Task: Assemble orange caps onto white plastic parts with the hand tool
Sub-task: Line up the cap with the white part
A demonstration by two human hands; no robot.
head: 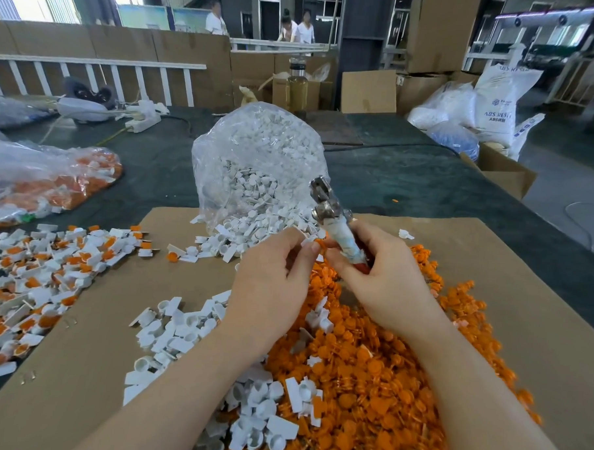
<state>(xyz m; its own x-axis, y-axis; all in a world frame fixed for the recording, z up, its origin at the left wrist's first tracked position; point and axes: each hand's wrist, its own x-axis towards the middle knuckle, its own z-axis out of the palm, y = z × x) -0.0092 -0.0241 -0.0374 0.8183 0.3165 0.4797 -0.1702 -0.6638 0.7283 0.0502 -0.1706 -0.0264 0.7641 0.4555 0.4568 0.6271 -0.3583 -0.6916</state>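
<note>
Just right of the frame's centre, the right hand [378, 279] was curled round the taped handle of the hand tool [336, 219], whose metal head pointed up and to the left, towards the clear bag of white parts [257, 162] standing above it. The left hand [273, 274] met it from the left, thumb and forefinger pinching a small white plastic part [309, 240] with an orange cap [320, 244] right against it.

The step in hand appeared to be seating that cap on the part. To do it well, the cap would need to sit square over the part's socket before any force came from the tool, and the left fingertips should stay off the line of the press. Holding the pair low over the cardboard sheet [491, 253] would keep a dropped piece easy to find.

The joint itself was hard to read: fingers covered most of both pieces, so the cap may have been already on or only resting there. The tool's lower end was buried in the right palm.

Loose orange caps [384, 364] heaped the lower right of the frame, loose white parts [175, 328] lay lower centre, and finished pieces [41, 281] spread at the left edge.
</note>
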